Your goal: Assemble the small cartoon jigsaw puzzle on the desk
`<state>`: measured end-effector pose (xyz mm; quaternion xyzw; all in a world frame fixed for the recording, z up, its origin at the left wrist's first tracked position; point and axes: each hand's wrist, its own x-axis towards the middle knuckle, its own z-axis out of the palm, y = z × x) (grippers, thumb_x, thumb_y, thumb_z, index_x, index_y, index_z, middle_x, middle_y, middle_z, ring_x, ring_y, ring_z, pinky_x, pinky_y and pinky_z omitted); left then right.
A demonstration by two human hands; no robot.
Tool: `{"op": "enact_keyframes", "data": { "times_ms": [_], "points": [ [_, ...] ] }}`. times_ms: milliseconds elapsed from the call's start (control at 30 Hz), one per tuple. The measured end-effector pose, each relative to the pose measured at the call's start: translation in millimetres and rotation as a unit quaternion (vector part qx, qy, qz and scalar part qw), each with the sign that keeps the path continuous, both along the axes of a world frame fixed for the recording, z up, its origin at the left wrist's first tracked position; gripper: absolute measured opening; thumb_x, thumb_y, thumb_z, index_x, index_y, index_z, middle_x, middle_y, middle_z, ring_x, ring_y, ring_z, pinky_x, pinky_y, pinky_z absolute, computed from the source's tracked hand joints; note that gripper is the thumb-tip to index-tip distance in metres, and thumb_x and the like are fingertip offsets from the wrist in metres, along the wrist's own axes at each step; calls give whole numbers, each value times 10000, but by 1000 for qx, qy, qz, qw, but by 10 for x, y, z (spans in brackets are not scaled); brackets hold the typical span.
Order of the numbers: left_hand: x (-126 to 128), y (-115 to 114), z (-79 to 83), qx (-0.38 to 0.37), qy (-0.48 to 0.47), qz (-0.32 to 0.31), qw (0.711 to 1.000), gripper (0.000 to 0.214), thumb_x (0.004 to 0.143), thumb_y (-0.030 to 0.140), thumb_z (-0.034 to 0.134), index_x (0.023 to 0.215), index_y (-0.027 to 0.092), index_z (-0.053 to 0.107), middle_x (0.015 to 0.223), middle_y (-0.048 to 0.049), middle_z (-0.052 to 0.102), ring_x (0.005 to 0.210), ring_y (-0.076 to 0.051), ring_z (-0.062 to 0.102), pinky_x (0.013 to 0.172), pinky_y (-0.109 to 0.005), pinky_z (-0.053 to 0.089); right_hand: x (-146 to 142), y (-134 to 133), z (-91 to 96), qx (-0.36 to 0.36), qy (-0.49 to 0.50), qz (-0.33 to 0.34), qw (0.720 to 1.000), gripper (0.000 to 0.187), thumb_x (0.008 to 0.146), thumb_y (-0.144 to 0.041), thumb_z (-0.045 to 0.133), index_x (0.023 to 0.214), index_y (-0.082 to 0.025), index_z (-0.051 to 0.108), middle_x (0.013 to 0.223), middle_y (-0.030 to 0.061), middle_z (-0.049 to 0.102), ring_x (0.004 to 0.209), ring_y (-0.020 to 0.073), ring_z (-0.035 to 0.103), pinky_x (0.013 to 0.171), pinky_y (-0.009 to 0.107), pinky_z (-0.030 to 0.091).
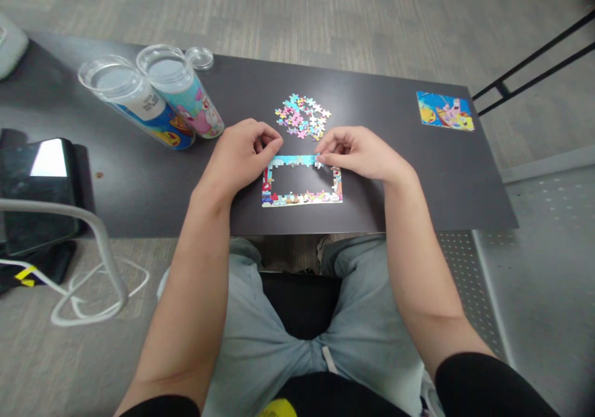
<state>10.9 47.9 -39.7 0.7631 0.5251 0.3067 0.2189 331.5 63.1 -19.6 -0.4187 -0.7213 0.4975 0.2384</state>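
Note:
A rectangular border of joined jigsaw puzzle pieces (302, 199) lies on the dark table, with bare tabletop inside it. My right hand (357, 152) is at the border's upper right corner, thumb and fingers pinched on a small blue-and-white puzzle piece (318, 164). Whether that piece is joined to the border I cannot tell. At the upper left corner, my left hand (246, 153) has its fingers curled and thumb against the index finger; anything between them is hidden. Just beyond both hands sits a heap of loose puzzle pieces (302, 117) in pink, blue and yellow.
Two clear-topped picture tubes (160, 116) (195, 101) stand at the left, beside a round clear lid (199, 58). A cartoon picture card (445, 111) lies far right. Left of me are a black tablet-like device (39, 200) and a white looped cable (100, 231).

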Motion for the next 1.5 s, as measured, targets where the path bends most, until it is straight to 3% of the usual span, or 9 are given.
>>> {"op": "enact_keyframes", "data": {
  "times_ms": [267,467,900,1133,1300,1500],
  "points": [
    [10,-2,10,-5,-6,0,1000,106,1110,284,830,1105,238,926,1010,-61,801,837,-242,677,870,-407,588,6,-14,34,54,-68,28,996,179,1008,-387,1000,1041,-249,891,928,23,823,784,200,592,767,408,453],
    [2,-3,0,-7,-2,0,1000,100,1113,304,840,1097,256,926,1010,-68,811,845,-255,693,874,-427,599,-38,-22,63,81,-119,-30,989,187,1017,-409,1040,1018,-295,892,1031,37,799,880,238,625,838,434,516],
    [12,-11,16,-18,-4,-7,1000,105,1072,307,911,1143,254,966,1061,-68,848,822,-238,689,847,-418,582,-115,8,16,109,-129,-29,985,200,967,-215,1066,1017,-286,887,1102,37,727,944,249,598,934,449,536],
    [3,-1,-17,-12,-5,-10,1000,91,1079,305,892,1135,263,950,1054,-62,855,832,-239,704,842,-420,571,-69,37,-7,100,-118,-42,987,231,942,-297,1068,1060,-290,869,1109,44,756,960,258,635,918,446,580],
    [13,-8,0,-11,-11,-13,1000,80,1073,277,884,1116,259,949,1038,-61,844,819,-234,701,835,-424,567,-66,97,-51,114,-114,-120,980,119,1060,-311,940,1105,-289,832,1046,45,752,886,251,644,907,472,586],
    [4,-12,-12,-7,-7,-13,1000,73,1082,279,874,1109,271,941,1026,-53,840,822,-236,702,832,-427,568,-156,157,-115,157,-154,-139,966,221,995,-171,954,1101,-298,808,1051,52,748,951,285,679,999,508,604]
  ]
}}
